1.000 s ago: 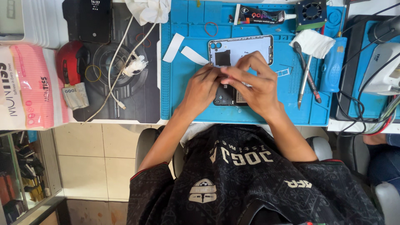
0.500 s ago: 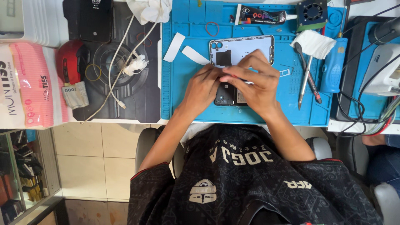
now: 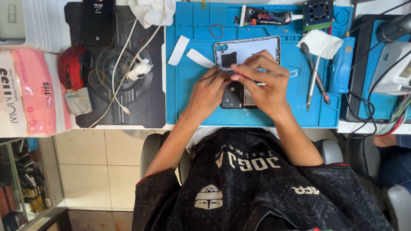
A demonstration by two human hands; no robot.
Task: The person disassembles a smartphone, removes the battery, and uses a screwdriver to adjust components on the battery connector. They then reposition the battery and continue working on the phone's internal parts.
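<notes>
While both hands meet over the blue work mat [image 3: 188,107], the dark opened phone [image 3: 236,95] lies directly under them, long axis running left–right across the mat, its near edge showing below the knuckles. Left hand [image 3: 209,92] comes in from the left and presses on the phone's left end — fingers bent down against it, not wrapped around anything I can make out. Right hand [image 3: 264,83] arches over the phone's right half; its grip is pinched, thumb and fingertips closed at a point just where the two hands touch, over the seam between the phone and the white back cover [image 3: 248,49]. Whether something thin sits in that pinch cannot be told; a pale sliver shows by the fingers, too small to name.

The back cover lies just far of the phone, parallel to it, touching or nearly so, partly hidden by the right fingers. Two white strips [image 3: 188,52] lie left of the cover. Tweezers and a driver [image 3: 314,77] rest to the right — nearer the right hand, well apart from the left. A small folded cloth [image 3: 320,42] sits at their far end.
</notes>
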